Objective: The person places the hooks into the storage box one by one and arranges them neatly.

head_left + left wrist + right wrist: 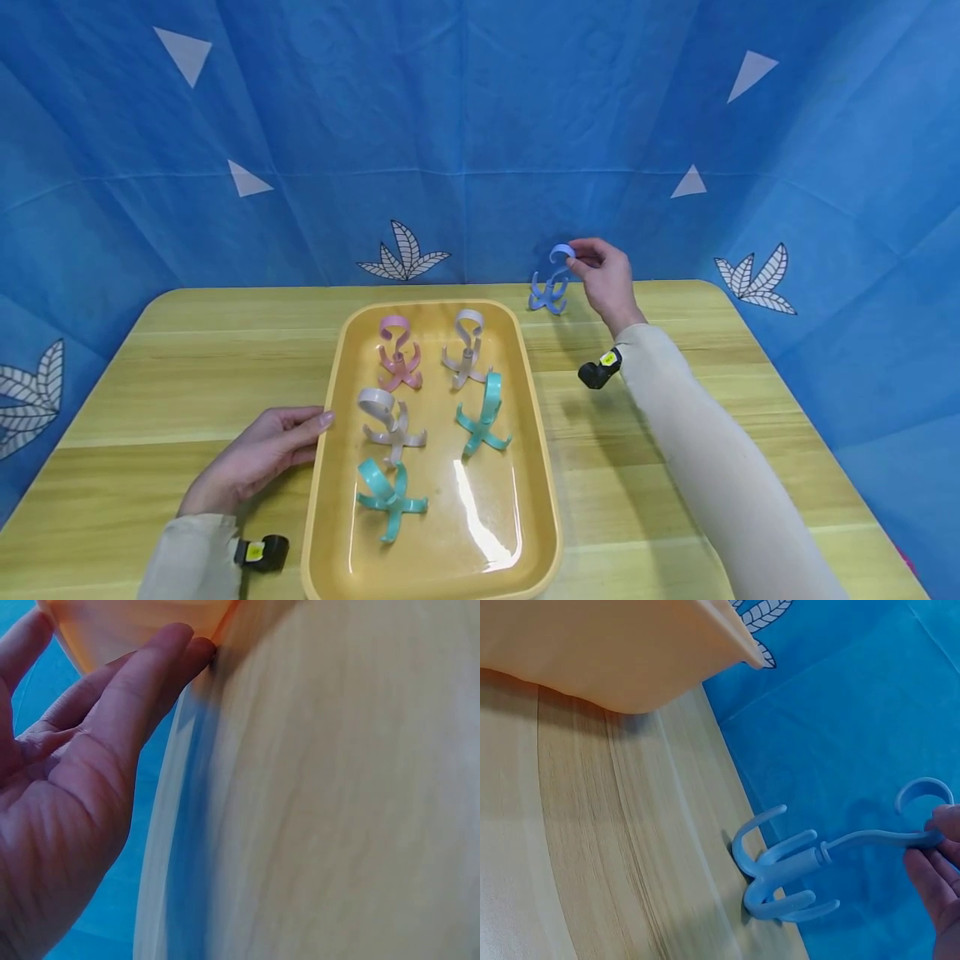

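By the table's back edge my right hand (pixel 606 279) pinches the curved upper hook of a blue multi-prong hanger hook (pixel 549 293). In the right wrist view, the prongs of this blue hook (pixel 780 881) sit at the wooden surface, with fingers at its curved end. My left hand (pixel 262 454) touches the left rim of a yellow tray (pixel 450 517), its thumb at the rim. The left wrist view shows the left fingers against the tray's wall (pixel 142 622). Inside the tray stand a pink hook (pixel 401 367), two whitish hooks (pixel 467 362) and two teal hooks (pixel 480 429).
The wooden table (pixel 195 358) extends on both sides of the tray. A blue cloth backdrop (pixel 465 125) with white triangles and leaf drawings hangs right behind the table and along its sides. Each wrist wears a small black camera (pixel 600 371).
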`<state>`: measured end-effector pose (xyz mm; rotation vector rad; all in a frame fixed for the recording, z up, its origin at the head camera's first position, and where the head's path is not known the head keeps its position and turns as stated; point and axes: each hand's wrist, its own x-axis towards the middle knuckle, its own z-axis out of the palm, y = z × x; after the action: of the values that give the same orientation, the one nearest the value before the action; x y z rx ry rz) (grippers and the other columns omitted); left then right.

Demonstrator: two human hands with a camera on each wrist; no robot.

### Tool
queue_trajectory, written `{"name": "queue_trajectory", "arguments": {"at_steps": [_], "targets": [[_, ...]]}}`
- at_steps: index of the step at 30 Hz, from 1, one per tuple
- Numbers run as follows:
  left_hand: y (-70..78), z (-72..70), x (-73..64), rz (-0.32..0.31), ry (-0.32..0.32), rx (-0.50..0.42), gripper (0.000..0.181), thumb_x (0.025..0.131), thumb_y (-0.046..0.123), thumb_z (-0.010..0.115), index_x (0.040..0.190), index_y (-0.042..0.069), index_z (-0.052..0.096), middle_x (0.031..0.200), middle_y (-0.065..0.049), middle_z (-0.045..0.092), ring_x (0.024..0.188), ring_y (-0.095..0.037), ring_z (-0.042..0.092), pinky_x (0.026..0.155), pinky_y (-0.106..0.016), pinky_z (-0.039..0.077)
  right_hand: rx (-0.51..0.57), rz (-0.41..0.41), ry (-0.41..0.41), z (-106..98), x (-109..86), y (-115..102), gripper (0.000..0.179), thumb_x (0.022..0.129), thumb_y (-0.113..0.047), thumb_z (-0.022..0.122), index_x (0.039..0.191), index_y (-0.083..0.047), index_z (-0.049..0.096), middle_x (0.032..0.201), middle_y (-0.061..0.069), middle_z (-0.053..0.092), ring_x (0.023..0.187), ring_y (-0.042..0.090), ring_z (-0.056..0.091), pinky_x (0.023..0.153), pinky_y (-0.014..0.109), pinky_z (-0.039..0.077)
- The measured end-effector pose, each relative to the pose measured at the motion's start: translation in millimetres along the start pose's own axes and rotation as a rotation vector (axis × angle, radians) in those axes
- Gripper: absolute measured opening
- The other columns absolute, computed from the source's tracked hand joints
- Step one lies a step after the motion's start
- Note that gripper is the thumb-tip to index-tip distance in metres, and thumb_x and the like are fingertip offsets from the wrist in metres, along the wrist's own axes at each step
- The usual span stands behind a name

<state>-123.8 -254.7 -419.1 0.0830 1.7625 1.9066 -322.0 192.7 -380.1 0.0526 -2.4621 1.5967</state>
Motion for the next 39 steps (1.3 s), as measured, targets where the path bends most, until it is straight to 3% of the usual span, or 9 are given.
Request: {"name": "queue_trajectory", "arguments": {"at_steps": [16,25,39], "targets": [[-2.4,-1.6,-1.4,-0.011,0.01,-0.001,0.057,0.105,0.019,0.051,0.138,-0.024,0.032,0.128,-0.022,0.057,0.11,-0.025,0.063,0.094,-0.041,0.052,0.09,-0.043,-0.036,-8,-13.7,-11,0.024,0.096,-0.011,0.067,0.117,-0.001,0.064,0.107,0.01,0.062,0.098,0.019,0.059,0.083,0.029,0.051],[-0.9,-1.7,-0.7,0.002,0.007,0.002,0.051,0.105,0.018,0.051,0.133,-0.024,0.04,0.122,-0.019,0.06,0.107,-0.025,0.064,0.093,-0.041,0.053,0.135,-0.062,-0.053,-13,-20.5,-14,0.024,0.094,-0.007,0.067,0.116,0.002,0.063,0.104,0.011,0.06,0.096,0.019,0.058,0.083,0.025,0.054],[0.1,-0.6,1.5,-0.01,0.002,0.004,0.055,0.105,0.019,0.052,0.136,-0.024,0.035,0.124,-0.019,0.06,0.109,-0.025,0.063,0.094,-0.041,0.052,0.091,-0.085,-0.054,-29,-33.5,-22,0.024,0.095,-0.009,0.066,0.117,0.0,0.063,0.106,0.011,0.061,0.095,0.019,0.058,0.083,0.024,0.053]]}}
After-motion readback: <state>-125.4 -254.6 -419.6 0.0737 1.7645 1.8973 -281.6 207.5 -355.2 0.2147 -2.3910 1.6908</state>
